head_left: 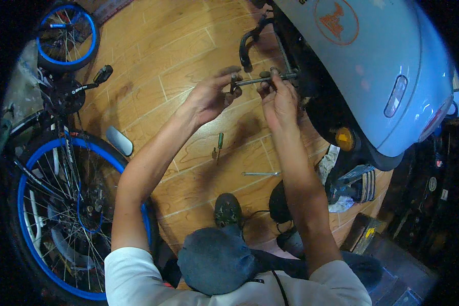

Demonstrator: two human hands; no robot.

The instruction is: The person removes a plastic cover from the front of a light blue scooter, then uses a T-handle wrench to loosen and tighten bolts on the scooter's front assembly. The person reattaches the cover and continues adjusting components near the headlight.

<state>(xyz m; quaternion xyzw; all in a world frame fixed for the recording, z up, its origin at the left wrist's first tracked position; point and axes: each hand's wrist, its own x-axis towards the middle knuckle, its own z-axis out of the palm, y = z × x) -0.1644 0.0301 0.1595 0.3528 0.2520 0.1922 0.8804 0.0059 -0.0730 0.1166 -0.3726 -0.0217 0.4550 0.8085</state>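
Rod (252, 81), slim, grey, dark crosspiece (233, 83) at left end, left grip (210, 98) pinching crosspiece, right grip (280, 102) pinching rod

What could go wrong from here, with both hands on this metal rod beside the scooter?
The metal rod, held by the left fingers and right fingers, might slip and knock them against the scooter. The green-handled screwdriver and wrench lie loose on the floor ahead of the shoe, so a foot could perhaps roll on them.
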